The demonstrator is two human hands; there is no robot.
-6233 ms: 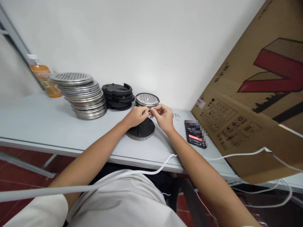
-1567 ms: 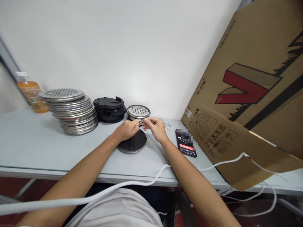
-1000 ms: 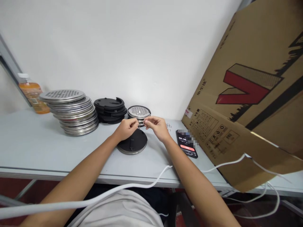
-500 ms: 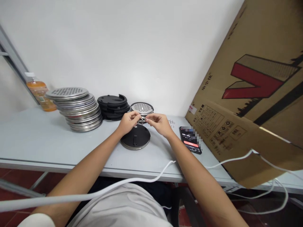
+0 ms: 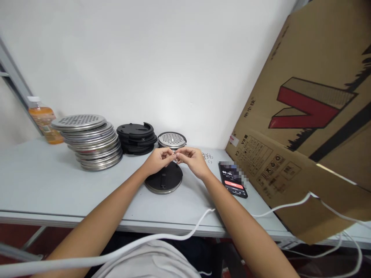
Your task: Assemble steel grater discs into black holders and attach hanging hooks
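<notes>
Rings point(image 5: 178, 161): small, bright metal, held at your fingertips above the black disc point(image 5: 171, 175); too tiny to count.
Left hand point(image 5: 159, 161): thumb and forefinger pinched the rings.
Right hand point(image 5: 194, 160): likewise pinched them, its fingertips touching or nearly touching the left's.
Black disc: lay flat on the surface point(image 5: 95, 197), silver edge showing beneath.
Loose rings point(image 5: 208, 157): lay scattered beyond your right hand, near the phone point(image 5: 233, 181).
Pinch: judged the weak point; with so little to grip, a slip could have sent a ring springing off or lost it among the loose ones.
Cable point(image 5: 185, 236): white, passed behind your right forearm point(image 5: 237, 214); drawing back carelessly risked a snag.
</notes>
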